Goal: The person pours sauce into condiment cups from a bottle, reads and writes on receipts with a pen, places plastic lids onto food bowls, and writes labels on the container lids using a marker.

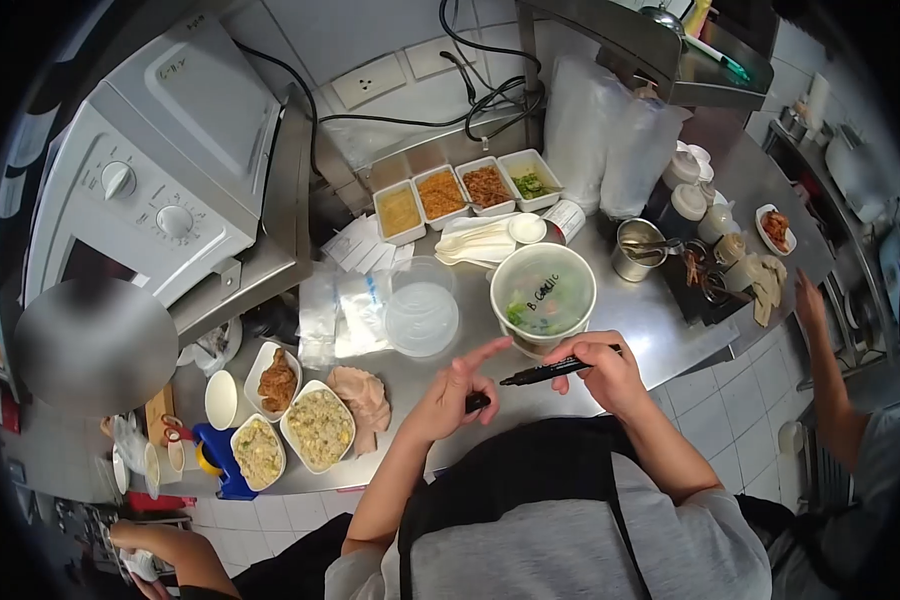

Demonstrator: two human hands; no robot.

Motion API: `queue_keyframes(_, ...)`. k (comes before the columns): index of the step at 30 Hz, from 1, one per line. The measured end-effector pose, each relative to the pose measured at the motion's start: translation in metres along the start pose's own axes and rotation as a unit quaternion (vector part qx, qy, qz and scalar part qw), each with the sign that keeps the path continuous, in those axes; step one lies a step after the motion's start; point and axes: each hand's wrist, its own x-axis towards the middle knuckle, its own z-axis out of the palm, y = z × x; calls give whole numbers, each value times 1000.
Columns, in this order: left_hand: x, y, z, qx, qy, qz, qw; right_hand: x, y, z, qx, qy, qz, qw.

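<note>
In my right hand (610, 378) is a black marker (545, 374), its bare tip pointing left. My left hand (452, 394) has its index finger stretched toward the tub, while the other fingers curl around the black marker cap (477, 402). Just beyond both hands stands a round white tub (497, 305) under a translucent lid (555, 275), handwritten in black with what reads "B GARLIC". Green and orange pieces show dimly through the lid. Clear round plastic lids or containers (420, 318) sit left of the tub.
Behind are white trays of toppings (440, 195), plastic spoons (480, 240) and a metal cup (638, 262). Bowls of fried rice (320, 427) and fried chicken (278, 380) stand left, below a microwave (160, 180). Co-workers' arms (828, 370) reach in from both sides.
</note>
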Motion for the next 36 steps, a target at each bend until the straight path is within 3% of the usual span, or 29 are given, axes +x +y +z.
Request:
queue_keyframes(10,7,11,17,45,5,14,999,0,1,7,-138,-69,31,987)
queue_keyframes(12,8,-2,10,26,-2,38,999,2,10,14,-169,-94,20,981)
queue_keyframes(14,4,-10,9,-84,49,70,993,6,29,10,-161,-117,-1,980)
queue_keyframes(16,10,-37,9,-215,111,165,956,3,27,33,-78,-140,35,986)
queue_keyframes(17,9,-47,4,-253,124,214,935,1,28,42,-104,-157,27,982)
queue_keyframes(23,-46,-27,-11,-213,157,255,930,16,39,87,-148,-288,-17,946)
queue_keyframes(26,-83,-20,-39,45,231,240,942,28,52,115,-132,-311,52,940)
queue_keyframes(27,-96,-12,-55,144,301,227,915,30,57,122,-125,-296,83,943)
queue_keyframes(28,-108,-1,-71,238,349,219,880,36,65,128,-212,-332,45,918)
queue_keyframes(29,-125,13,-82,203,392,186,878,36,78,136,-222,-313,52,922)
queue_keyframes(31,-147,42,-114,159,430,266,848,38,92,143,-216,-281,26,935)
queue_keyframes(33,-163,73,-134,86,439,352,822,40,95,138,-317,-229,-73,918)
queue_keyframes(34,-177,75,-147,133,450,361,806,39,103,127,-356,-199,-81,909)
queue_keyframes(36,-166,95,-132,-19,277,455,846,9,107,106,-447,-124,-43,885)
